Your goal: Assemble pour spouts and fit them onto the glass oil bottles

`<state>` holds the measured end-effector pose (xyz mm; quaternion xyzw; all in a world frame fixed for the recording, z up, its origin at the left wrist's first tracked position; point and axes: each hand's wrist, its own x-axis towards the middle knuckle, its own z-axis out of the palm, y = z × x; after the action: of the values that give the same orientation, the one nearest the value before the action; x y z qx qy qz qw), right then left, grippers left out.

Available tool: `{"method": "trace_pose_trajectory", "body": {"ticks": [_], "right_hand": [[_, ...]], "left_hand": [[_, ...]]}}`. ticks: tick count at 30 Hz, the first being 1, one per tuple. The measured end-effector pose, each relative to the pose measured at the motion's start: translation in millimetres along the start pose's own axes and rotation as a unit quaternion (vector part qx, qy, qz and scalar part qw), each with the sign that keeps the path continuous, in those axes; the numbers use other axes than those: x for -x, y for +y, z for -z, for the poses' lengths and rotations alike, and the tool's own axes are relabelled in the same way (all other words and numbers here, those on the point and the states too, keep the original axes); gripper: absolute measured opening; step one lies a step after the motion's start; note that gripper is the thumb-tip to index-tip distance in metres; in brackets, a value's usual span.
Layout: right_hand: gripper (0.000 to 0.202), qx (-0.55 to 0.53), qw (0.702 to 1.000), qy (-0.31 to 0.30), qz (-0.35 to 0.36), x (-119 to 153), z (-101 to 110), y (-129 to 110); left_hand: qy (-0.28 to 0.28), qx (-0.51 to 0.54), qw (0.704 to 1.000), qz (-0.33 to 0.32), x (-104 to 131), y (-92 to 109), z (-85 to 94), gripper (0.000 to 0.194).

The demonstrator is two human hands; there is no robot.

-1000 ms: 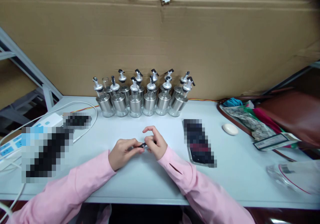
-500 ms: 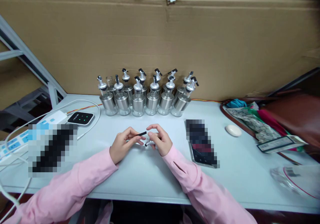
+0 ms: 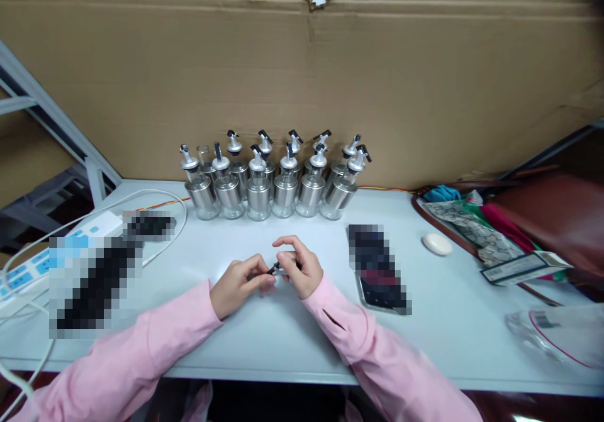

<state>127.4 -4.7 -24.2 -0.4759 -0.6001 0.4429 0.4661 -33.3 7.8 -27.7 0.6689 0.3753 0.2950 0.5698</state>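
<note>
Near the middle of the table, my left hand (image 3: 240, 285) pinches a small black piece (image 3: 272, 269) between thumb and fingers. My right hand (image 3: 301, 267) is closed on a small silver spout part (image 3: 279, 267), mostly hidden by its fingers. The two pieces meet or overlap between my fingertips; whether they are joined cannot be made out. Behind my hands stand several glass bottles with steel sleeves (image 3: 258, 192), in two rows. Most carry silver spouts with black flaps (image 3: 257, 158). One back-row bottle at the left (image 3: 204, 155) has an open glass neck.
To the left lie a power strip (image 3: 106, 222), white cables and blurred dark devices. A phone (image 3: 377, 271) lies right of my hands. Farther right are a white oval object (image 3: 437, 244), a brown bag (image 3: 566, 221), a small box (image 3: 523, 267) and a plastic bag (image 3: 566, 331).
My left hand has brought the black piece down and against the silver part in my right hand. Earlier the black piece was held apart, above it. The view has shifted slightly.
</note>
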Motion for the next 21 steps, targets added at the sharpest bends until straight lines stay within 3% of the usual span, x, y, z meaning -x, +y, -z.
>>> {"method": "trace_pose_trajectory", "body": {"ticks": [7, 12, 16, 21], "right_hand": [[0.022, 0.034, 0.999, -0.020, 0.019, 0.1, 1.4, -4.7], [0.018, 0.039, 0.999, -0.028, 0.012, 1.4, 1.4, -7.3], [0.016, 0.042, 0.998, -0.034, 0.037, 3.7, 2.5, -9.2], [0.022, 0.000, 0.998, -0.054, 0.021, 4.6, 1.1, -8.6]], "left_hand": [[-0.009, -0.075, 0.996, -0.041, 0.4, 4.1, 0.9, 0.022], [-0.047, -0.129, 0.989, -0.049, -1.3, 0.8, 1.9, 0.027], [-0.082, -0.191, 0.974, -0.096, -1.4, -1.5, 3.2, 0.037], [-0.081, -0.195, 0.969, -0.128, 1.7, -3.2, 3.2, 0.049]]}}
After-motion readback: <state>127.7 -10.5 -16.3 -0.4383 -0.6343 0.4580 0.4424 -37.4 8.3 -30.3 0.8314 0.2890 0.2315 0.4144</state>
